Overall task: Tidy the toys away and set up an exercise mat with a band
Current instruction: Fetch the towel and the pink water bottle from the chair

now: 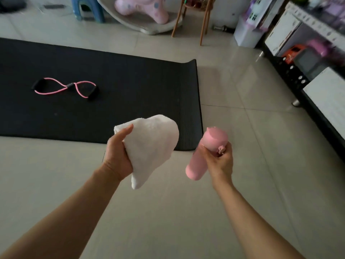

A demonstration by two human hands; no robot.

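Observation:
A black exercise mat (112, 75) lies unrolled on the tiled floor, filling the left half of the view. On it, toward the left, rests a pink figure-eight resistance band (65, 88) with black handles. My left hand (117, 156) grips a folded white towel (151, 144) just above the mat's near right corner. My right hand (220, 161) holds a pink water bottle (207, 152) near its lid, the bottle tilted with its base pointing down and left. Both hands hover over the floor in front of the mat.
A pink rocking toy (141, 8) on a grey base, a blue stool (87, 8) and a wooden stand (192, 17) are at the back. A low black and white cabinet (321, 94) with toys runs along the right. A toy house (252, 21) stands beside it.

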